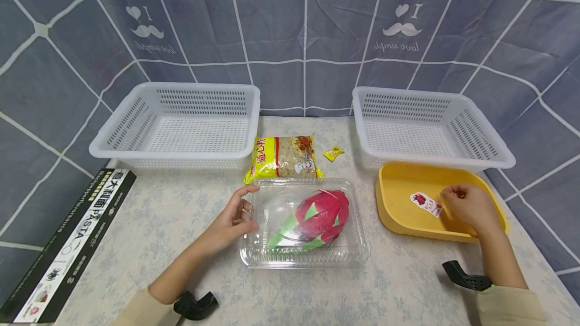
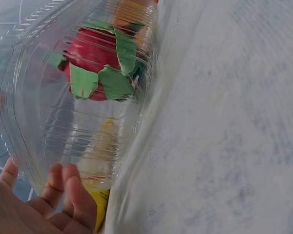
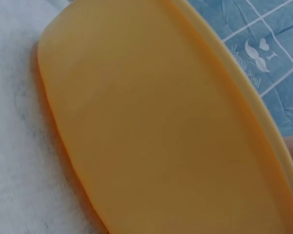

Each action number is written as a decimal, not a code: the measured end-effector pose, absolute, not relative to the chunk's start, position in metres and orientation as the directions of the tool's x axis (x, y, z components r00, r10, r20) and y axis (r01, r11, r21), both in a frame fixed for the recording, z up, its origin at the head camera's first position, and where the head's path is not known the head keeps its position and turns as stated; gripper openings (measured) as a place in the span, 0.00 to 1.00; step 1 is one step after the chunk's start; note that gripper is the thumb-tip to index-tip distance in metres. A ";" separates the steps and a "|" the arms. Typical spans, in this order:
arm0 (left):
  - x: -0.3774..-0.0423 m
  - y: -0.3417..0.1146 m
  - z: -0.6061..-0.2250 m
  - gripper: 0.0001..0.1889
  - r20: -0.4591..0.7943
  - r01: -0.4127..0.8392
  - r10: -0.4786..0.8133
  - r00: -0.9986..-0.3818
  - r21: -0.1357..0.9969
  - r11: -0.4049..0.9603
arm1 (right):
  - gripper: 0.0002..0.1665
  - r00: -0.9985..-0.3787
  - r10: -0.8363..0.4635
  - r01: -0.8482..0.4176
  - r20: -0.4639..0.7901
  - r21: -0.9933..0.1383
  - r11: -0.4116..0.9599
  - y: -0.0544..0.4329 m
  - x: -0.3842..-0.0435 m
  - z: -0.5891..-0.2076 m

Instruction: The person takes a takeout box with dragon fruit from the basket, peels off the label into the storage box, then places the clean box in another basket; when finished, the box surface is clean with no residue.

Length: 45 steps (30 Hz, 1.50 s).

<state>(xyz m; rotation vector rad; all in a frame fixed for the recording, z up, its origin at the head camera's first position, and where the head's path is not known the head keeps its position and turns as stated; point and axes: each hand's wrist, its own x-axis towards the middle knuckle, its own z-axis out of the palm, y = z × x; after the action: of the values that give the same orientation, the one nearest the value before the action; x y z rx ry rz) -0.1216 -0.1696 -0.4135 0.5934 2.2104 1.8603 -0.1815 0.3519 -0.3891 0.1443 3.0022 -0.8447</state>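
My left hand (image 1: 232, 223) is at the left side of a clear plastic clamshell box (image 1: 276, 259), thumb and a finger spread along its edge. In the left wrist view, other bent fingers (image 2: 78, 195) lie close by the box wall. Inside the shut box lies a red dragon fruit (image 1: 326, 215) with green leaf tips. My right hand (image 1: 471, 208) is over the yellow basin (image 1: 394, 215), its fingers curled. Beside its fingertips is a small white label (image 1: 421, 201) with a red fruit printed on it; I cannot tell whether the fingers hold anything.
White slotted baskets stand at the back left (image 1: 181, 160) and back right (image 1: 435, 157). Behind the box lie a yellow food packet (image 1: 290, 157) and a small yellow wrapped piece (image 1: 334, 153). A long black pasta box (image 1: 68, 245) lies at the far left.
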 end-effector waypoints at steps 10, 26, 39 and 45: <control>-0.119 -0.167 -0.407 0.38 0.019 0.119 0.424 -0.905 0.970 0.211 | 0.24 -0.971 0.236 0.162 0.046 -0.600 0.784 0.338 -0.182 -0.379; -0.111 -0.162 -0.388 0.42 -0.224 -0.128 0.397 -0.890 0.959 0.252 | 0.12 -0.875 0.479 0.224 0.077 -0.812 0.539 0.339 -0.194 -0.361; -0.108 -0.168 -0.385 0.46 -0.150 -0.016 0.409 -0.900 0.949 0.314 | 0.33 -0.904 0.426 0.181 -0.031 -0.932 0.315 0.362 -0.200 -0.365; -0.108 -0.168 -0.390 0.49 -0.143 -0.042 0.433 -0.890 0.971 0.234 | 0.31 -0.919 0.391 0.177 -0.061 -0.947 0.267 0.372 -0.204 -0.367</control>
<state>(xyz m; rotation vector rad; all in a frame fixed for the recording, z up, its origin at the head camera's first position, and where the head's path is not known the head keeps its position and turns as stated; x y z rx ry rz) -0.1082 -0.1676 -0.3904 0.3595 2.1306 1.6962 -0.2045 0.3723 -0.3669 0.5993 2.6409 -1.9324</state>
